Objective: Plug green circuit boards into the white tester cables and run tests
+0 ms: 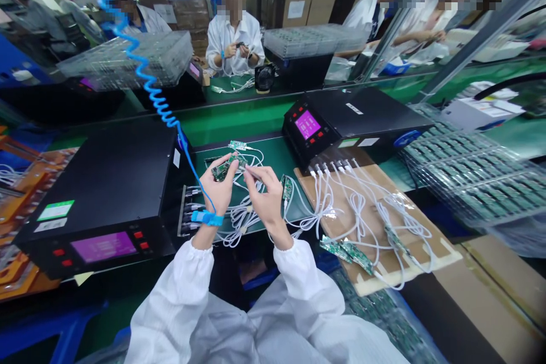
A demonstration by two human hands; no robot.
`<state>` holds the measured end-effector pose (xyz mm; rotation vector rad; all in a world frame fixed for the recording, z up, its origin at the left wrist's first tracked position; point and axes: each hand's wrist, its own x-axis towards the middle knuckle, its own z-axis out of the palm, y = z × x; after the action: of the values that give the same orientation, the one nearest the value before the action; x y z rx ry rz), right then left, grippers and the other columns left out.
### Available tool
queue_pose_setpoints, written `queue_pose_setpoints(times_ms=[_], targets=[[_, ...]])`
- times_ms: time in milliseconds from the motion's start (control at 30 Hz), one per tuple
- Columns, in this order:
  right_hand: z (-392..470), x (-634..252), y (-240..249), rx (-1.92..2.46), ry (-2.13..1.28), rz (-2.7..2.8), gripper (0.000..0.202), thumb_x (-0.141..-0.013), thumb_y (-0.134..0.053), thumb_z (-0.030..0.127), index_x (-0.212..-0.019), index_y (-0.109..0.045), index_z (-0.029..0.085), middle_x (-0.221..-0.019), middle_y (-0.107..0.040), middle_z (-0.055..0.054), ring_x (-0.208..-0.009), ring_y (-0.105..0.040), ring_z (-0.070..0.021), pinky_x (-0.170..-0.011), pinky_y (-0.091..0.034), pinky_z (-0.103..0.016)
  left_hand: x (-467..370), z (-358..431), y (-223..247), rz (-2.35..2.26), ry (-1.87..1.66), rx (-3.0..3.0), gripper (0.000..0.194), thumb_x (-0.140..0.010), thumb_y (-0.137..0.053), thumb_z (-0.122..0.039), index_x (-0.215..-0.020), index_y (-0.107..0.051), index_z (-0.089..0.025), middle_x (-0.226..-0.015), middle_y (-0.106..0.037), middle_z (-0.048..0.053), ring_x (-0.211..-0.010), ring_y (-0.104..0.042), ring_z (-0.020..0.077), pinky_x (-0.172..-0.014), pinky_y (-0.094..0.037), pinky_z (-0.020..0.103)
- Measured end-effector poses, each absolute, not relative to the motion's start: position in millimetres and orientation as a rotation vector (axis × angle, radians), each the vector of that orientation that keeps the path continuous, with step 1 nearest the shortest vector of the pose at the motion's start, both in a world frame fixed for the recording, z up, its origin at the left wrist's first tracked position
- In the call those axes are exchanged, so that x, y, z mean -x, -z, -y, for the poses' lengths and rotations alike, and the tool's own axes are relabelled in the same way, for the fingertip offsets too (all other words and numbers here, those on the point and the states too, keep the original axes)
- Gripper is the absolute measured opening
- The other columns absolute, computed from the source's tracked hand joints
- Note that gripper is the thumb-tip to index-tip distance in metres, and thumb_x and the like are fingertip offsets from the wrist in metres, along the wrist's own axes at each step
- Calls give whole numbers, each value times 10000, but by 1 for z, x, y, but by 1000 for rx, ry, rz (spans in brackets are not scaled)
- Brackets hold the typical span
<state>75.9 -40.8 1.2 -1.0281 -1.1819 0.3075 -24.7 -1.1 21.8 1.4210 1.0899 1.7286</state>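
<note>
My left hand (pixel 219 187) is closed on a green circuit board (pixel 220 172), held up above the bench between my two hands. A blue wrist strap (pixel 207 218) circles my left wrist. My right hand (pixel 265 190) is closed in a pinch at the board's right end; what its fingertips grip is too small to make out. Below and around both hands lie bundled white cables (pixel 241 219). Another circuit board (pixel 238 145) rests just beyond my hands, and one more board (pixel 287 187) sits right of my right hand with a cable on it.
Black testers with lit screens flank me, one tester (pixel 106 193) left and one tester (pixel 358 116) right. White cables run from the right one over a cardboard sheet (pixel 341 193) with several boards. Clear trays (pixel 460 165) stand far right. A blue coiled cord (pixel 147 82) hangs ahead. Co-workers sit opposite.
</note>
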Motion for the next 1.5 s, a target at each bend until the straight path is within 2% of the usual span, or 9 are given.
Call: queue_pose_setpoints(times_ms=[133, 300, 433, 600, 900, 1000, 1167, 1500], targets=[[42, -69, -5, 1077, -200, 1219, 145, -992, -633, 257, -999, -772, 215, -947, -724, -64, -852, -697, -163, -773, -616, -317, 23, 6, -19, -1175, -1761, -1486, 247, -841, -814, -365, -1032, -801, -208, -1051, -773, 71, -1019, -735, 221, -974, -570, 350], [42, -64, -3, 1041, -98, 1255, 150, -995, -624, 218, -1023, -771, 218, -943, -709, -62, -843, -692, -154, -764, -615, -303, 22, 9, -15, -1263, -1792, -1496, 257, -823, -828, -376, -1013, -785, -208, -966, -755, 45, -894, -723, 188, -846, -574, 303], [42, -62, -3, 993, -64, 1243, 119, -985, -645, 207, -998, -763, 203, -923, -690, -64, -840, -688, -157, -768, -616, -306, 19, 9, -13, -1341, -1786, -1462, 249, -780, -860, -394, -872, -738, -198, -815, -733, 5, -744, -685, 153, -711, -541, 266], [42, -61, -3, 1072, -71, 1244, 132, -1000, -624, 248, -1001, -754, 222, -937, -692, -68, -856, -693, -171, -773, -626, -327, 17, 10, -12, -1332, -1773, -1437, 241, -769, -866, -379, -828, -724, -194, -761, -724, -3, -689, -669, 144, -650, -515, 254], [40, -64, 0, 1062, -38, 1284, 159, -1016, -594, 248, -1028, -752, 229, -956, -695, -76, -874, -697, -179, -772, -628, -325, 16, 10, -5, -1348, -1783, -1464, 217, -793, -845, -384, -837, -728, -206, -791, -746, 9, -717, -690, 166, -695, -534, 285], [40, -64, -1, 1081, -43, 1283, 174, -1025, -580, 254, -1038, -752, 230, -962, -694, -77, -888, -702, -182, -780, -632, -324, 16, 11, -2, -1352, -1764, -1530, 205, -828, -813, -397, -883, -735, -215, -859, -768, 28, -784, -715, 190, -751, -554, 312], [38, -65, 1, 1052, -43, 1289, 172, -1031, -579, 236, -1051, -749, 220, -984, -701, -80, -905, -707, -178, -792, -628, -313, 14, 12, -2, -1306, -1776, -1604, 114, -870, -771, -332, -895, -744, -223, -896, -775, 37, -830, -726, 197, -791, -552, 314], [31, -68, 6, 1068, -148, 1281, 200, -1038, -552, 281, -1044, -741, 216, -995, -710, -91, -924, -699, -189, -812, -626, -341, 17, 1, -5, -1226, -1791, -1656, 37, -838, -774, -248, -860, -760, -222, -867, -765, 27, -815, -716, 190, -786, -537, 308]])
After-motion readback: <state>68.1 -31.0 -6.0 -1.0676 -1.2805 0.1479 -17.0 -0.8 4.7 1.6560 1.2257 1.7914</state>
